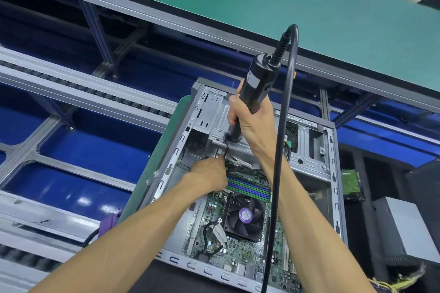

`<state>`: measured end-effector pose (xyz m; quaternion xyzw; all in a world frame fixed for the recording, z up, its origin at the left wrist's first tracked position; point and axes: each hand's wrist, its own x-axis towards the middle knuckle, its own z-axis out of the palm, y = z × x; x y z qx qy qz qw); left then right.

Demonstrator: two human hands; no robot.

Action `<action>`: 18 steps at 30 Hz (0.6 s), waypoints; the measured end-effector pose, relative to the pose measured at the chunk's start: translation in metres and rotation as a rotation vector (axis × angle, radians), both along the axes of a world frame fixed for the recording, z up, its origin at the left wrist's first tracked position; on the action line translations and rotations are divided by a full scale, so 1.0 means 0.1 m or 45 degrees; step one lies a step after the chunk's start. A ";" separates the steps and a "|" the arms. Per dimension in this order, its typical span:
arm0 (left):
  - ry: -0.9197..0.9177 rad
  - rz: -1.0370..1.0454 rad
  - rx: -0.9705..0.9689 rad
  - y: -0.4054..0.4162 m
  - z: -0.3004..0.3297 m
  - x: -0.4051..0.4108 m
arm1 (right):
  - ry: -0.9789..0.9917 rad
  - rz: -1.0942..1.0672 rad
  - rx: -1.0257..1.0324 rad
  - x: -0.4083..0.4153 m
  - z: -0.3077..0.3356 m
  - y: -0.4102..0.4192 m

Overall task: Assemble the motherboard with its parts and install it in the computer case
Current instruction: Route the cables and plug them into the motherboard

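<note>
Right hand (247, 116) grips electric screwdriver (256, 85) (upright) over computer case (333, 173)

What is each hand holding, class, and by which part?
The right hand grips the electric screwdriver around its barrel. The left hand reaches inside the computer case; what it holds cannot be told.

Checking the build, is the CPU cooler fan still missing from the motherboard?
No, a black cooler fan with a purple hub label sits on the motherboard inside the computer case.
</note>
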<state>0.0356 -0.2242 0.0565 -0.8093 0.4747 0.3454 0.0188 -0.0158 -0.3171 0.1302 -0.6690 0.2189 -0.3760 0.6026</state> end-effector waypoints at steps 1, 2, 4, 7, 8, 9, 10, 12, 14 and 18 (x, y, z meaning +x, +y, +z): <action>-0.008 -0.014 0.003 0.00 0.00 0.00 | -0.005 0.005 0.009 -0.01 -0.01 0.00; -0.022 -0.032 0.006 0.00 0.00 0.00 | -0.011 0.004 0.019 -0.01 -0.01 -0.01; -0.056 -0.077 0.017 0.00 0.00 0.00 | -0.012 0.001 0.020 -0.01 -0.01 -0.02; -0.100 -0.121 0.027 0.01 0.01 0.00 | 0.006 0.004 0.004 0.00 -0.02 -0.01; -0.113 -0.132 0.027 0.01 0.01 -0.01 | 0.009 0.002 0.008 0.00 -0.02 -0.01; -0.126 -0.145 0.028 0.02 0.01 -0.01 | 0.009 0.000 0.011 0.01 -0.03 0.00; -0.138 -0.159 0.033 0.03 0.01 -0.01 | 0.005 -0.001 0.012 0.01 -0.03 0.00; -0.151 -0.179 0.055 0.07 0.01 -0.02 | -0.007 0.001 0.012 0.02 -0.04 0.00; -0.139 -0.186 0.082 0.10 0.00 -0.05 | -0.010 0.016 0.012 0.02 -0.04 -0.01; -0.114 -0.181 0.066 0.15 -0.03 -0.06 | -0.037 0.026 -0.018 0.00 -0.04 -0.02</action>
